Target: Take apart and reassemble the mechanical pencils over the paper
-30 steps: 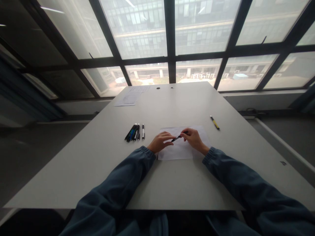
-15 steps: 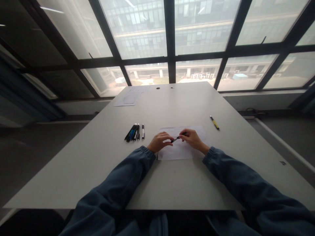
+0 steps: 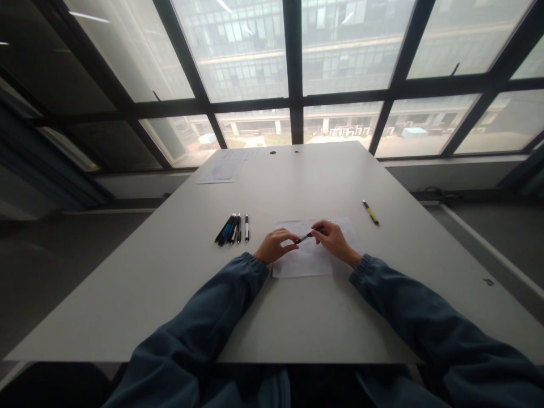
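Note:
A black pen is held slantwise between my two hands, above a sheet of white paper. My left hand pinches its lower left end between thumb and fingers. The upper right end sits in the closed fingers of my right hand, which partly hide it. To the left of my left hand lies a bunch of dark pens, one showing blue. Close beside the bunch is a black-and-white pen, set a little apart.
A yellow-and-black pen lies to the right on the white table. Printed sheets rest at the far left, and a small dark round hole is near the far edge. Large windows stand behind the table.
My right hand has shifted very slightly along the pen, to the right. My left hand and the pens on the table stay in place.

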Demonstrator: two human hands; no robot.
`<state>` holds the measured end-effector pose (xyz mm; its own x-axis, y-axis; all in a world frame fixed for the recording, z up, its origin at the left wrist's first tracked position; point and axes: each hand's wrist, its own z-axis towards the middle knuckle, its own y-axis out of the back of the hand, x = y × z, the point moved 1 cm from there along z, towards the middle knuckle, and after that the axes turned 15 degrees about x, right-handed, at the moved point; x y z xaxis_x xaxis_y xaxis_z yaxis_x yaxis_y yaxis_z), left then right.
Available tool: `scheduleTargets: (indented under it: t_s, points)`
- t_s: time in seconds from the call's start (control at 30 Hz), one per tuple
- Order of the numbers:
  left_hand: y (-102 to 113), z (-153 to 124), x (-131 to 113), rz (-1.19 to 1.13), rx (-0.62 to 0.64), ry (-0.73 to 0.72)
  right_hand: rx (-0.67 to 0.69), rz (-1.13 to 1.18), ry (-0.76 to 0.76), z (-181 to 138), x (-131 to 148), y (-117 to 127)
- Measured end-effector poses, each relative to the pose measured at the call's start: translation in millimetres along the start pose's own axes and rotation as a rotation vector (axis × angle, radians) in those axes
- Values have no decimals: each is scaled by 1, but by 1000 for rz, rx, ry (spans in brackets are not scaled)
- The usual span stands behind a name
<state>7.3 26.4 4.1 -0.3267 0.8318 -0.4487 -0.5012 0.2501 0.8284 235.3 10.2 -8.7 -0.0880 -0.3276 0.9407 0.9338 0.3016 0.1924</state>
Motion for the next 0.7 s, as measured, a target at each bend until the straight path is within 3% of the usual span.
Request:
scheduleTargets:
  t_s: [0.2, 0.37, 0.7]
  points:
    - [0, -2, 2, 8, -86, 115, 82, -17, 79, -6, 9, -1]
    - [0, -3, 3, -8, -119, 151, 75, -29, 137, -8, 13, -3]
    - [-1, -3, 2, -50, -115, 136, -68, -154, -18, -1, -1, 1]
